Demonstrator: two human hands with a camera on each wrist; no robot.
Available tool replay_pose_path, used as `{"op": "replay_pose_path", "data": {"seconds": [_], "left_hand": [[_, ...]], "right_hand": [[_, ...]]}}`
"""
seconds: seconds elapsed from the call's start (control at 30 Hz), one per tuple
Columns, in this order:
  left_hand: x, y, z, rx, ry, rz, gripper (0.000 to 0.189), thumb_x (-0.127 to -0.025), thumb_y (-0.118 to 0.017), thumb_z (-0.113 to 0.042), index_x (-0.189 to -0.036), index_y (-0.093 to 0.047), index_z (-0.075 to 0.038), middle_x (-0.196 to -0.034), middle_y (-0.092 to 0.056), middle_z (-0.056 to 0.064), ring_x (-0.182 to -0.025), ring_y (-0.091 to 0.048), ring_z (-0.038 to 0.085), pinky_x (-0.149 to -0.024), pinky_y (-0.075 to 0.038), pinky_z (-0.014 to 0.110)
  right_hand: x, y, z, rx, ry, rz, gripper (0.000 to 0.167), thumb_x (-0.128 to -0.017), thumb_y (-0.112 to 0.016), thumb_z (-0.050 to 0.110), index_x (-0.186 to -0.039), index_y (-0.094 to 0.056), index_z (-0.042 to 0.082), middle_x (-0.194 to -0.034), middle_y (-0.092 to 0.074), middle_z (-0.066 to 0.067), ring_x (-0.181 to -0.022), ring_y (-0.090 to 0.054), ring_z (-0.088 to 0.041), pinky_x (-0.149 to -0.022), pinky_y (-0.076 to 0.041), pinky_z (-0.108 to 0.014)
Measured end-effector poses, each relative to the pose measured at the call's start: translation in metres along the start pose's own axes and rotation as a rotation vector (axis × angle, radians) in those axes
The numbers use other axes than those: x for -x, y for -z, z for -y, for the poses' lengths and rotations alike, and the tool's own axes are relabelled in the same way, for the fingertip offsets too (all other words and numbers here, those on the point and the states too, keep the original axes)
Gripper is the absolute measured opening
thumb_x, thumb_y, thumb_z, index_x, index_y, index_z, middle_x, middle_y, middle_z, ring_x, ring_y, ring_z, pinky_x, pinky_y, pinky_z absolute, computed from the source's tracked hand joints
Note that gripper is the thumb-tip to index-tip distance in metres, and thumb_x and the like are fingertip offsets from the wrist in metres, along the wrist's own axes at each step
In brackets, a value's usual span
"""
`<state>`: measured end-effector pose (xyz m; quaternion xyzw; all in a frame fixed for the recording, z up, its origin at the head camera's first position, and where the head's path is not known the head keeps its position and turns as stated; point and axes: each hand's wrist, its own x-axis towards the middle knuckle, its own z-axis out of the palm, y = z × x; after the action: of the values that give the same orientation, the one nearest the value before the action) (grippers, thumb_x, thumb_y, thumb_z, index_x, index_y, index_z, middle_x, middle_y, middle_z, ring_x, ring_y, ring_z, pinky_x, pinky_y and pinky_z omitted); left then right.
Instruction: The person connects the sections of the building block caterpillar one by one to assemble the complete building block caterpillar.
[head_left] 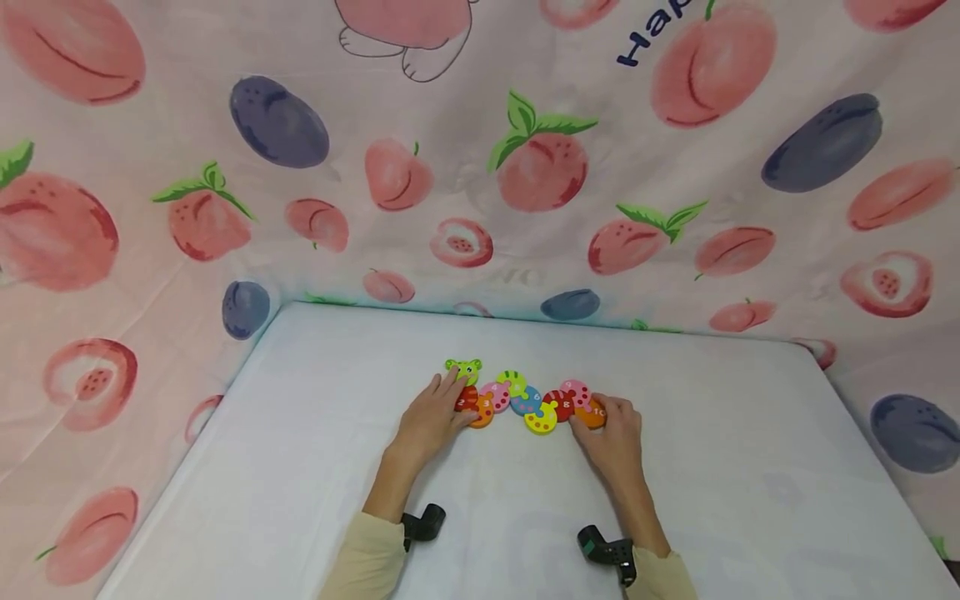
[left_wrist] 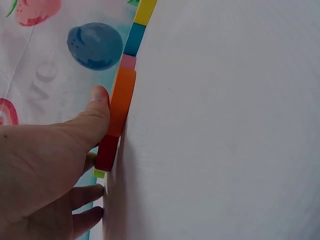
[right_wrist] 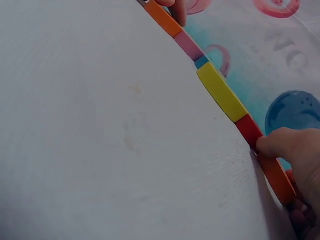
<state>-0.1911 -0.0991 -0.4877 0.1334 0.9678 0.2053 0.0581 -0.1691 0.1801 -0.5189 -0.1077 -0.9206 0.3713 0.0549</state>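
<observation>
A colourful wooden caterpillar number puzzle (head_left: 527,401) lies flat on the white table in a wavy row of round, numbered pieces. At its left end is a green head piece (head_left: 468,372) with a small face. My left hand (head_left: 430,422) holds that end, its fingers over the head and the red piece, the thumb against the orange piece (left_wrist: 122,102) marked 3. At the other end, my right hand (head_left: 615,437) pinches the orange piece (right_wrist: 276,179) marked 10 between thumb and fingers. Between the hands, the yellow piece (right_wrist: 222,91) and its neighbours lie untouched.
The white table (head_left: 502,517) extends around the puzzle on all sides. A fruit-printed cloth (head_left: 465,167) hangs behind the table and along its sides. Black wrist cameras (head_left: 424,523) sit on both forearms, just above the table.
</observation>
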Motion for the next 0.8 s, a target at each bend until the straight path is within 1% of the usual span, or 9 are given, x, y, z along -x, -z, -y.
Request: {"op": "replay_pose_path", "data": {"seconds": [0.17, 0.27, 0.4, 0.57, 0.8], "left_hand": [[-0.0015, -0.0025, 0.0013, -0.007, -0.012, -0.007, 0.069, -0.092, -0.059, -0.046, -0.15, -0.038, -0.014, -0.16, -0.029, 0.008, -0.147, -0.028, 0.035, -0.118, -0.029, 0.048], [-0.0003, -0.0048, 0.0021, -0.004, -0.019, 0.001, 0.069, -0.092, -0.059, -0.046, -0.15, -0.038, -0.014, -0.16, -0.028, 0.008, -0.147, -0.028, 0.036, -0.118, -0.029, 0.048], [0.0007, -0.0063, 0.0016, -0.01, -0.023, 0.006, 0.069, -0.092, -0.058, -0.046, -0.15, -0.037, -0.014, -0.161, -0.028, 0.007, -0.147, -0.028, 0.035, -0.119, -0.029, 0.048], [-0.0014, -0.003, 0.0, -0.018, -0.028, -0.015, 0.068, -0.093, -0.057, -0.045, -0.15, -0.037, -0.014, -0.161, -0.028, 0.007, -0.147, -0.028, 0.035, -0.119, -0.028, 0.048], [-0.0002, -0.001, -0.0003, -0.025, -0.034, 0.005, 0.07, -0.092, -0.059, -0.045, -0.15, -0.037, -0.013, -0.16, -0.028, 0.008, -0.147, -0.028, 0.036, -0.119, -0.028, 0.048]], "right_hand": [[-0.002, -0.0023, -0.0017, -0.038, -0.008, -0.043, 0.055, -0.088, -0.066, 0.027, -0.135, -0.05, 0.005, -0.137, -0.043, -0.018, -0.126, -0.037, -0.034, -0.102, -0.044, -0.054], [0.0, -0.0033, -0.0037, -0.059, -0.013, -0.065, 0.053, -0.089, -0.064, 0.026, -0.136, -0.05, 0.005, -0.137, -0.045, -0.017, -0.126, -0.037, -0.033, -0.103, -0.043, -0.054], [0.0016, -0.0009, -0.0041, -0.071, -0.012, -0.065, 0.053, -0.09, -0.063, 0.025, -0.136, -0.049, 0.005, -0.138, -0.044, -0.018, -0.127, -0.037, -0.034, -0.104, -0.041, -0.056], [-0.0029, 0.0023, -0.0016, -0.089, -0.007, -0.077, 0.052, -0.09, -0.063, 0.024, -0.137, -0.047, 0.006, -0.139, -0.044, -0.017, -0.129, -0.036, -0.033, -0.105, -0.042, -0.055], [-0.0006, 0.0034, -0.002, -0.1, -0.026, -0.069, 0.051, -0.091, -0.061, 0.021, -0.137, -0.047, 0.005, -0.139, -0.044, -0.018, -0.129, -0.036, -0.034, -0.105, -0.042, -0.055]]}}
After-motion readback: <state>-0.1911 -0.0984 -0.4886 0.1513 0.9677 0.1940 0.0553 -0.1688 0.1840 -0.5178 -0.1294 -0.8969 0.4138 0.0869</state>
